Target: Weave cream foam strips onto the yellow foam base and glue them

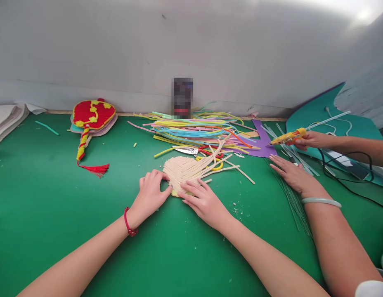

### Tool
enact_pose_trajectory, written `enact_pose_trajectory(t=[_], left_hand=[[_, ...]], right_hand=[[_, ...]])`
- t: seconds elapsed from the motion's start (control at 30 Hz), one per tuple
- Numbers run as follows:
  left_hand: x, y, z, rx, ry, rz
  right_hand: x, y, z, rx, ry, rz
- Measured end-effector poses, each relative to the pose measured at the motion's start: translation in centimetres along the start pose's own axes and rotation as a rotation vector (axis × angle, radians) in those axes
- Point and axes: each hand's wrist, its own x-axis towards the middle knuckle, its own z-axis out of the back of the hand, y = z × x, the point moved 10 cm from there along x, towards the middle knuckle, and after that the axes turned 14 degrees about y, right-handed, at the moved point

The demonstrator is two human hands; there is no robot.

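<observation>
Cream-coloured strips, laid side by side in a chevron, form a small fan-shaped panel point(178, 168) on the green tabletop point(166, 260), just beyond and between the person's two hands. The left hand point(150, 190), with a red cord bracelet point(132, 232) at its wrist, meets the panel's left edge; its thumb and index finger stand apart there, and whether they pinch the rim I cannot tell. The right hand point(206, 204) lies with fingers spread and tips resting on the lower right part. Both touch the panel, but the right is nearer the loose strip ends, which fan out toward the upper right; the long axis slants that way, away from the left hand. Pale yellow shows along the bottom edge.

Just behind, half covered by those ends, lie scissors with silver blades point(185, 151) and a yellow-looped handle point(221, 166). Farther off is a heap of pastel strips point(194, 132), beside a flat purple sheet point(259, 149). Well to the left rests a red, fan-shaped piece with yellow trim point(100, 114) and a red tassel point(97, 169). On the right, a co-worker's hand point(313, 140) grips a yellow glue gun point(287, 136); thin green wires point(287, 194) lie beneath the other arm.
</observation>
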Motion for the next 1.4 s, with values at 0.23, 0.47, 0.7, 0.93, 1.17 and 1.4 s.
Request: enact_pose_trajectory(t=[0.23, 0.47, 0.7, 0.93, 1.17, 1.4], left_hand=[[0.0, -0.1, 0.0, 0.006, 0.005, 0.018], [-0.1, 0.0, -0.1, -0.019, 0.003, 0.019], [0.8, 2.5, 1.3, -0.282, -0.088, 0.055], [1.6, 2.6, 1.4, -0.483, -0.079, -0.02], [1.5, 3.4, 0.2, -0.841, -0.091, 0.027], [1.3, 4.2, 0.5, -0.821, -0.058, 0.029]], right_hand=[[0.0, 0.0, 0.0, 0.001, -0.005, 0.0], [0.1, 0.0, 0.0, -0.003, -0.002, 0.006], [-0.1, 0.0, -0.1, 0.009, 0.011, 0.012], [-0.1, 0.0, -0.2, 0.01, 0.024, 0.011], [0.0, 0.5, -0.2, 0.023, 0.04, 0.036], [0.0, 1.5, -0.3, 0.024, 0.05, 0.072]])
